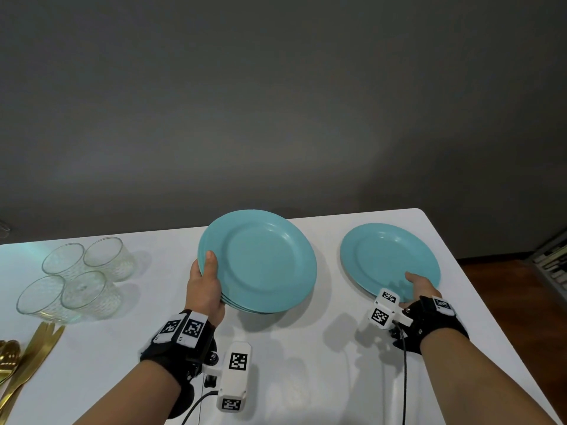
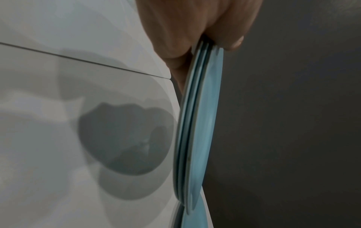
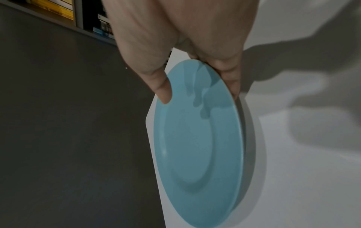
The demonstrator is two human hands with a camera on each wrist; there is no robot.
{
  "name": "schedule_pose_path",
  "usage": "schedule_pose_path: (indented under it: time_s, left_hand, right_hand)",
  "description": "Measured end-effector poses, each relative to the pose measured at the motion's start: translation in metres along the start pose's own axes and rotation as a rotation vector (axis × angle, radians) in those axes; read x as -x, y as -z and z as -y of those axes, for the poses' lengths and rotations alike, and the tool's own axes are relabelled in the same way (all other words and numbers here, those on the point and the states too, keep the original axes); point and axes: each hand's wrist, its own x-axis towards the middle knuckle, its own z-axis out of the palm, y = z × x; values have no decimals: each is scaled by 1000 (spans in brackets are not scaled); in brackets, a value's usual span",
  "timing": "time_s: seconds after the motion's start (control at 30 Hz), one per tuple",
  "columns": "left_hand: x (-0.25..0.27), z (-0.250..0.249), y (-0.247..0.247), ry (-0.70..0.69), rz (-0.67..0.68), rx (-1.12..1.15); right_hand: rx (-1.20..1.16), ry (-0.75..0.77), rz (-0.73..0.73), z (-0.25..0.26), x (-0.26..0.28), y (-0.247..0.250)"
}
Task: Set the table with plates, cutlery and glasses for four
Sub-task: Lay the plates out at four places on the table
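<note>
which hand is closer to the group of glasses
Left. The left hand grips the plate stack just right of the glasses; the right hand holds a single plate farther right.

Cutlery (image 1: 18,366): gold pieces run off the head view's left edge, so I cannot count them. Stack (image 1: 257,262): lower plates show only as rim edges, my left hand's (image 1: 204,289) fingers hidden beneath. Right hand (image 1: 422,288): mostly covered by the wrist camera (image 1: 385,308); bookshelf (image 1: 552,265) cut by the right edge, blurred.
</note>
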Motion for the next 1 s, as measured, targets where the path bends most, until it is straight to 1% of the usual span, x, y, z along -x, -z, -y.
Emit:
schedule_pose_path:
  time_s: [0.23, 0.3, 0.37, 0.43, 0.47, 0.5, 0.53, 0.57, 0.63, 0.7, 0.73, 0.77, 0.83, 0.87, 1.0]
  left_hand:
    - [2, 1, -9, -7, 23, 3]
    - [3, 2, -10, 1, 25, 2]
    - [5, 3, -10, 5, 22, -4]
    - [7, 2, -11, 8, 26, -10]
    - [8, 3, -11, 8, 28, -16]
    - [9, 2, -11, 6, 32, -28]
    - [8, 2, -10, 8, 32, -33]
    - [8, 4, -9, 24, 35, -36]
    - [9, 8, -7, 60, 35, -54]
    - [9, 13, -5, 82, 52, -61]
    - [11, 13, -5, 93, 69, -61]
    - [14, 12, -6, 110, 80, -56]
    - [18, 11, -6, 167, 91, -30]
    - [18, 12, -4, 185, 81, -21]
    - [16, 13, 14, 173, 45, -94]
  right_hand:
    - [44, 6, -28, 2, -1, 0]
    - [101, 15, -55, 2, 1, -3]
    - [222, 17, -135, 0, -11, -4]
    - [331, 33, -213, 2, -5, -8]
    - [363, 78, -258, 3, 2, -13]
    - [419, 161, -275, 4, 11, -17]
    - [435, 228, -257, 3, 20, -26]
    - [446, 336, -218, 0, 23, -37]
    - [429, 426, 16, -9, 35, -61]
    - [436, 432, 267, -23, 43, -82]
    - [478, 446, 342, -29, 51, -89]
    - [522, 472, 369, -35, 54, -94]
    - [585, 503, 358, -42, 63, -99]
    - [604, 494, 343, -44, 64, -99]
    - [625, 496, 349, -47, 69, -97]
